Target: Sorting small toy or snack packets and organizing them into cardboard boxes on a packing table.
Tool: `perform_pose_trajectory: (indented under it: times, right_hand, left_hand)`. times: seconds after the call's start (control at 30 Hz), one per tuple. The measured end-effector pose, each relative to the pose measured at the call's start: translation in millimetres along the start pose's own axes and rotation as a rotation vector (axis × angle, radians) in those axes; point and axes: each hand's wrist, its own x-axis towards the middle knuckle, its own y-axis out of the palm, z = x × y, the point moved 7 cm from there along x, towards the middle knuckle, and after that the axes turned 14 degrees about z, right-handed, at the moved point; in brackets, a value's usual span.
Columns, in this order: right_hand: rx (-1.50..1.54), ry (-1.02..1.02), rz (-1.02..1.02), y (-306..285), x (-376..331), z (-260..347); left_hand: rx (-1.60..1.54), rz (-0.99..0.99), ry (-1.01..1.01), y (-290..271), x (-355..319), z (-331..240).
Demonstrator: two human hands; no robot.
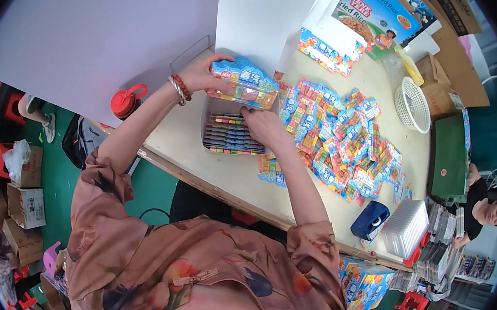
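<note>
My left hand (199,75) is closed around a bundle of colourful candy packs (246,82) with wavy blue tops, holding it over the far end of an open white carton (203,128). Inside the carton, a row of packs (235,139) stands on edge toward the near side. My right hand (266,127) reaches over the carton's right wall, fingers bent down beside the upright packs; its fingertips are mostly hidden. The carton's white lid (249,26) stands raised behind. To the right lies a loose heap of similar packs (346,134).
On the table (182,160) stand a red-lidded bottle (126,102) at left, a white basket (413,105) at far right, and a dark blue tape dispenser (369,220) beside clear plastic trays (406,227) at near right. Another person (482,210) is at the right edge.
</note>
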Motion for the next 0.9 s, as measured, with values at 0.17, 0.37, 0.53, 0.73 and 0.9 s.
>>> perform_pose_trajectory:
  times: [0.17, 0.37, 0.53, 0.73, 0.9]
  right_hand:
    - [0.031, 0.001, 0.032, -4.4, -1.8, 2.1]
    - [0.081, -0.005, 0.116, -6.6, 1.7, -2.8]
    - [0.121, 0.026, 0.107, -8.8, 1.9, -7.2]
    - [0.202, 0.094, 0.222, -6.2, 4.3, -13.0]
    - [0.416, 0.081, 0.294, 4.6, 8.8, -28.2]
  left_hand:
    - [0.041, 0.033, 0.03, 16.5, 24.7, 8.0]
    - [0.403, -0.003, 0.242, 18.8, 10.8, 1.3]
    - [0.778, -0.076, 0.441, 30.4, -0.9, -4.5]
    - [0.904, -0.076, 0.31, 29.1, 9.7, 7.1]
    - [0.954, -0.056, 0.23, 29.4, 18.6, 8.9]
